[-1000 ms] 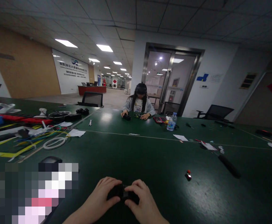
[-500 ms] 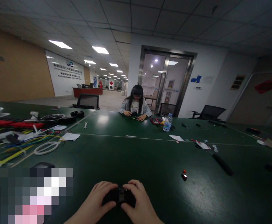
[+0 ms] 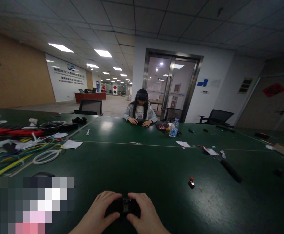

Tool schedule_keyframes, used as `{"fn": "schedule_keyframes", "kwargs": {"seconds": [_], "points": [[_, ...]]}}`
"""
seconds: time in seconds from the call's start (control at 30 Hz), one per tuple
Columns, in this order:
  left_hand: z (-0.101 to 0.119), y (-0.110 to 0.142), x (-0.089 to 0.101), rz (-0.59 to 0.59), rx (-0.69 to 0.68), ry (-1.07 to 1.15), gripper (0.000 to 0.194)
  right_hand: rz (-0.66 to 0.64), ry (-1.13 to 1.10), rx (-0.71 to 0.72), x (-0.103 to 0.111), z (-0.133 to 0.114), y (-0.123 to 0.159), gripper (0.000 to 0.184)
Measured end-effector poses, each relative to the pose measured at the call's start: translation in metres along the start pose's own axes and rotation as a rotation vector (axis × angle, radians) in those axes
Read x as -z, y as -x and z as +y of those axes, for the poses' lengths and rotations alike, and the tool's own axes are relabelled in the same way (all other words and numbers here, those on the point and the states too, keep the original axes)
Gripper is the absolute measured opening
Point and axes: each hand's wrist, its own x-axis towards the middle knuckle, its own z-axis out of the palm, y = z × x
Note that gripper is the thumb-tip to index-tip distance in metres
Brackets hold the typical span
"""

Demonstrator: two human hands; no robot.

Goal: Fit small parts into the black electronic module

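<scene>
Low in the middle of the head view, my left hand [image 3: 100,210] grips one side of a small black object [image 3: 125,205]. My right hand [image 3: 145,209] grips the other side, thumb and fingers curled round it. Between the hands its middle shows a greyish, shiny section; the fingers cover both ends, and its exact kind cannot be made out. It is held just over or on the green table [image 3: 151,172]. A small red and silver piece [image 3: 191,183] lies to the right of my right hand.
Across the table a person [image 3: 140,112] has both hands at a dark object. A water bottle [image 3: 173,129] stands beside a red-edged case. At right lies a black-handled tool [image 3: 231,170]. On the left are a wrench [image 3: 87,132], paper [image 3: 71,144], a coiled white cable [image 3: 45,157] and loose wires.
The view has shifted slightly, so the scene sits a little further left. Both my hands keep their grip on the black object. The person opposite has lowered their dark object a little.
</scene>
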Motion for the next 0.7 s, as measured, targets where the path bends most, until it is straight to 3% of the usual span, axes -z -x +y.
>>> {"fn": "schedule_keyframes", "kwargs": {"seconds": [0.23, 0.5, 0.7], "points": [[-0.003, 0.001, -0.001, 0.014, -0.02, -0.003, 0.043, 0.012, -0.013, 0.02, 0.0, -0.001, 0.001, 0.053], [-0.006, 0.0, -0.005, -0.014, 0.027, -0.009, 0.056, 0.012, -0.08, -0.058, 0.0, -0.001, 0.0, 0.052], [0.006, 0.0, 0.003, -0.029, 0.012, -0.004, 0.041, 0.004, -0.106, -0.076, 0.003, -0.004, 0.001, 0.049]]}}
